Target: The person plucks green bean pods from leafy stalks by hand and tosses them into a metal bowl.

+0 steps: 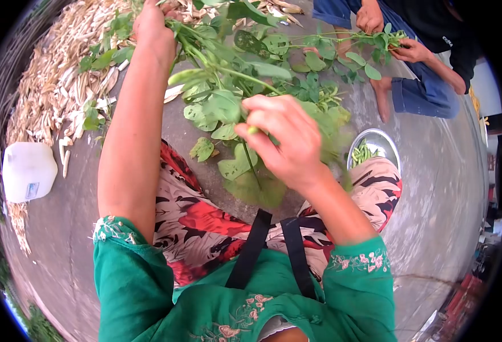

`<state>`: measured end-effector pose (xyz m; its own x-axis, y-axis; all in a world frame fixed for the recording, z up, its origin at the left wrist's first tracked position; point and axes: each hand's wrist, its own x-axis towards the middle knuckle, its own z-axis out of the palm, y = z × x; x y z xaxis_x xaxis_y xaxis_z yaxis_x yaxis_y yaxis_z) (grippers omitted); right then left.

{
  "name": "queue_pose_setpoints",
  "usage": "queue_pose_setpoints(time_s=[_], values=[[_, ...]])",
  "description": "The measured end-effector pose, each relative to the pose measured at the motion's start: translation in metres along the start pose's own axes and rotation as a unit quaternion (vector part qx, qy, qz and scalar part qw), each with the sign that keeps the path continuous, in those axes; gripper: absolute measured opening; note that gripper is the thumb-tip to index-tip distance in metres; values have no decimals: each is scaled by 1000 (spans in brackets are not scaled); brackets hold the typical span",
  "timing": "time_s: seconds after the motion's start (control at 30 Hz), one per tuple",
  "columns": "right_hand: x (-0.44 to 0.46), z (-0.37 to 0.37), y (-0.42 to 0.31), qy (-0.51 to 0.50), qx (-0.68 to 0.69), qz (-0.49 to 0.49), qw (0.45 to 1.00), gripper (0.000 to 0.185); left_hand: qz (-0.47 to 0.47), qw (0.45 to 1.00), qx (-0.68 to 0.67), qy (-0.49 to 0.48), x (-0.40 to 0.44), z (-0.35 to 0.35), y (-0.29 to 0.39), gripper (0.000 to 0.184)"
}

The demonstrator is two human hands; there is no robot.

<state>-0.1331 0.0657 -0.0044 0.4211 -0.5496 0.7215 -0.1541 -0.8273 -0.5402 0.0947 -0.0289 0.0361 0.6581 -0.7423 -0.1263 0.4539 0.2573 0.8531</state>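
Leafy green bean plants (236, 162) with pods lie and hang in front of me, above my knees. My left hand (153, 25), at the top left, is closed round the stems of one bunch. At the centre, my right hand (285, 137) is pinched, with a green pod (253, 130) between thumb and fingers beside the leaves. Some leaves near it are blurred. A metal bowl (392, 146) holding several green pods stands by my right knee.
Another person (427, 62) sits at the top right, with both hands on a plant stem. Dry husks (51, 85) are heaped at the upper left on the concrete floor (433, 171). A white plastic jug (29, 171) stands at the far left.
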Motion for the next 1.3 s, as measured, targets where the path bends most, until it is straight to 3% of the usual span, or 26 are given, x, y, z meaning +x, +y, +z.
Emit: queue_pose_setpoints(time_s=[0.07, 0.1, 0.13, 0.17, 0.2, 0.23, 0.27, 0.3, 0.4, 0.47, 0.53, 0.57, 0.63, 0.7, 0.73, 0.8, 0.87, 0.93, 1.0, 1.1, 1.17, 1.2, 1.23, 1.27, 1.3], values=[[9, -20, -18, -6, -23, -141, 990, 14, -41, 999, 17, 21, 15, -15, 1, 34], [6, -22, -24, -6, -18, -144, 989, 14, -35, 998, -49, 2, 55, -41, -8, 25], [2, -23, -30, -11, 58, -69, 996, 12, -30, 993, -113, -19, 75, -57, -11, 23], [0, -24, -33, -13, 132, 7, 991, 12, 13, 996, 26, 88, 12, -20, -4, 35], [1, -26, -33, -6, 132, 6, 991, 12, 16, 996, 30, 83, 17, -22, -4, 35], [2, -30, -31, 0, 252, 170, 953, 9, 16, 999, 3, 31, 12, -18, 1, 35], [4, -33, -27, -3, 308, 249, 918, 9, 14, 999, -26, -20, 7, -13, 5, 36], [4, -36, -24, 4, 360, 326, 874, 8, 13, 1000, -13, 15, 3, -4, 3, 38], [2, -37, -13, 34, 438, 354, 826, 13, 45, 996, -60, -52, 9, -10, 6, 39], [-5, -33, -6, -48, 482, 384, 786, 16, 35, 995, -68, -70, 11, -13, 8, 38], [-12, -27, -1, -135, 446, 417, 780, 19, 16, 991, -90, -100, 12, -15, 8, 36], [-14, -21, -1, -133, 417, 442, 783, 20, 68, 987, -100, -104, 14, -12, 11, 34], [-19, -7, 3, -127, 385, 468, 785, 22, 55, 986, -103, -120, 18, -14, 16, 30], [-22, 4, 11, -99, 238, 393, 883, 28, 42, 987, -105, -113, 20, -12, 17, 23], [-19, 6, 11, -98, 237, 394, 882, 28, 41, 987, -105, -114, 24, -14, 15, 23], [-12, 9, 8, -61, 231, 349, 906, 31, 5, 960, -177, -219, 31, -20, 14, 24], [-10, 16, 8, -58, 282, 370, 883, 30, -8, 962, -158, -222, 27, -17, 14, 24], [-7, 22, 9, -15, 382, 332, 862, 20, -21, 964, -139, -225, 19, -10, 12, 26], [-6, 26, 8, 10, 403, 329, 854, 15, -84, 939, -265, -203, 3, 2, 8, 33], [-7, 26, 8, 8, 377, 344, 860, 13, -49, 948, -245, -198, -7, 5, 3, 29], [-3, 18, -2, -1, 223, 283, 933, 12, -35, 947, -248, -201, 6, -5, 1, 26], [-1, 16, -10, -3, 227, 280, 933, 12, 3, 965, -165, -205, 29, -18, 0, 27], [2, 13, -19, 15, 192, 202, 960, 10, 41, 974, -79, -208, 43, -27, 3, 28], [5, 9, -27, 32, 157, 124, 979, 8, 52, 993, -6, -107, 19, -13, 4, 27], [9, 1, -31, 32, 108, 26, 993, 8, 47, 992, -31, -110, 29, -18, 2, 27]])
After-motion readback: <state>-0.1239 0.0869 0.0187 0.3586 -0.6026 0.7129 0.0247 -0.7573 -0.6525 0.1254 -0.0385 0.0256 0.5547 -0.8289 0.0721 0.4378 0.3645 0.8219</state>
